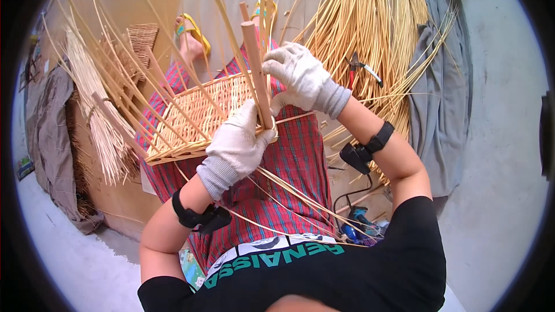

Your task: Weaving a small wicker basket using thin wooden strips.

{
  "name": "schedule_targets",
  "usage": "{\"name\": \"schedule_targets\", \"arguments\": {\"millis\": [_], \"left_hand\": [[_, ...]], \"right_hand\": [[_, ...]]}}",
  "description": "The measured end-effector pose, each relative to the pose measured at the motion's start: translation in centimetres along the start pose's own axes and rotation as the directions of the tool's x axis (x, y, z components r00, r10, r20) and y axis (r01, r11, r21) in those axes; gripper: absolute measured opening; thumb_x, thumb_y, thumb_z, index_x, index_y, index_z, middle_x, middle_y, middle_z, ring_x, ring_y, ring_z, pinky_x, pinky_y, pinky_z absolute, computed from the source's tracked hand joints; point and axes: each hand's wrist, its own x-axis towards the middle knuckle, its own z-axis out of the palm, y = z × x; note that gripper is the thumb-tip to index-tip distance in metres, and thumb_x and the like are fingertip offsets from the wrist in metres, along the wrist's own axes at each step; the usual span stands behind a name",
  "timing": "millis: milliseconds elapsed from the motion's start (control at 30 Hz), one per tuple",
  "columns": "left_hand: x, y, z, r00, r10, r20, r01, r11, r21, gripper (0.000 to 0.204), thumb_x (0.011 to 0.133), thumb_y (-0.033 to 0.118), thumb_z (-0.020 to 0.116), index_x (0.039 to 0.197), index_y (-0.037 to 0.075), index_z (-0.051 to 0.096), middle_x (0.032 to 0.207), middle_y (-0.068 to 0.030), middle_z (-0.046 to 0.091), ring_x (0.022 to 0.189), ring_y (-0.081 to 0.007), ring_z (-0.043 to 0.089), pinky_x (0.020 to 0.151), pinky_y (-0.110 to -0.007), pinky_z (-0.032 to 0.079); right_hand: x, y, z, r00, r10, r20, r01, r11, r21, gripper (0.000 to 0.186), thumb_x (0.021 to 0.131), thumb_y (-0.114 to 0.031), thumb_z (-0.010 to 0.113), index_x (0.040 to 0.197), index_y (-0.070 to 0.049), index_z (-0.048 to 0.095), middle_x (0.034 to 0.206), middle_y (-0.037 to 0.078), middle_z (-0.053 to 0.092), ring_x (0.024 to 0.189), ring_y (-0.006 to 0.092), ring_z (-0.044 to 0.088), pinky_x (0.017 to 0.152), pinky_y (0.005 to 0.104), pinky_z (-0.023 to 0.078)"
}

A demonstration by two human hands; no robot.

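there are two gloved hands, one left hand (234, 144) and one right hand (302, 76), plus one woven basket (202, 107) and four thick wooden posts (257, 69). two yellow sandals (198, 36), two black forearm straps (381, 137), two grey cloths (437, 110) and one pair of pruning shears (354, 62) show; the reeds (352, 17) are too many to count.

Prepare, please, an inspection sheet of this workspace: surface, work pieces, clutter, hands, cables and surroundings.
Surface: lap under red checked cloth; the basket rests there.
Work pieces: pale woven basket with upright canes; thick wooden rod at its near right corner.
Clutter: red-handled pruners on the right cane bundle.
Hands: both gloved; left hand grips the rod's foot, right hand is beside the rod, its grip unclear.
Cables: one dark cable right of the lap, ends unclear.
Surroundings: grey cloth at right; yellow sandals beyond the basket.
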Motion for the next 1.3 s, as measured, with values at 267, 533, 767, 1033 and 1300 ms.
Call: {"name": "schedule_targets", "arguments": {"millis": [267,533,767,1033,1300], "left_hand": [[-0.1,-0.6,1.1,0.981,0.051,-0.185,-0.045,0.998,0.035,0.042,0.086,0.028,0.083,0.111,0.005,0.060,0.089,-0.0170,0.072,0.083,-0.0370,0.072,0.075,-0.045,0.056],[-8.5,3.3,-7.9,0.984,0.086,-0.159,-0.097,0.993,-0.064,0.041,0.087,0.031,0.082,0.106,0.001,0.061,0.090,-0.0109,0.069,0.086,-0.0183,0.069,0.076,-0.035,0.056],[-16.0,4.8,-7.4,0.995,0.097,0.005,-0.085,0.896,-0.437,0.031,0.094,0.008,0.078,0.114,0.003,0.054,0.097,-0.0033,0.061,0.085,-0.0106,0.059,0.077,-0.028,0.054],[-13.2,-2.8,-9.9,0.947,0.252,0.200,-0.090,0.804,-0.588,0.032,0.092,-0.002,0.077,0.115,0.007,0.056,0.102,-0.0015,0.063,0.098,-0.0125,0.065,0.085,-0.029,0.057],[-13.2,-13.2,-14.3,0.938,-0.098,0.332,0.256,0.843,-0.473,0.029,0.102,0.015,0.065,0.125,0.012,0.047,0.110,-0.0078,0.062,0.084,-0.0244,0.072,0.079,-0.039,0.065]], "right_hand": [[0.3,-2.2,-2.3,0.990,0.028,-0.137,-0.042,0.994,-0.104,0.082,0.060,-0.025,0.091,0.138,-0.023,0.063,0.126,0.008,0.062,0.119,0.0343,0.057,0.108,0.0493,0.042],[-5.3,-16.6,-2.1,0.847,-0.003,-0.532,-0.173,0.944,-0.281,0.080,0.076,-0.043,0.084,0.145,-0.016,0.057,0.138,0.008,0.057,0.134,0.0297,0.051,0.121,0.0558,0.032],[-4.5,-13.9,-0.8,0.810,-0.026,-0.586,-0.120,0.971,-0.208,0.059,0.068,-0.039,0.086,0.120,-0.018,0.067,0.108,0.005,0.065,0.108,0.0295,0.062,0.105,0.0513,0.046],[-8.1,-18.2,0.2,0.906,0.130,-0.402,-0.274,0.904,-0.327,0.025,0.071,-0.028,0.080,0.088,-0.018,0.065,0.084,0.004,0.061,0.080,0.0286,0.063,0.067,0.0448,0.053],[-1.3,-20.7,3.7,0.962,0.213,-0.171,-0.262,0.894,-0.363,0.029,0.076,-0.022,0.075,0.100,-0.014,0.061,0.090,0.008,0.061,0.086,0.0324,0.062,0.072,0.0462,0.052]]}}
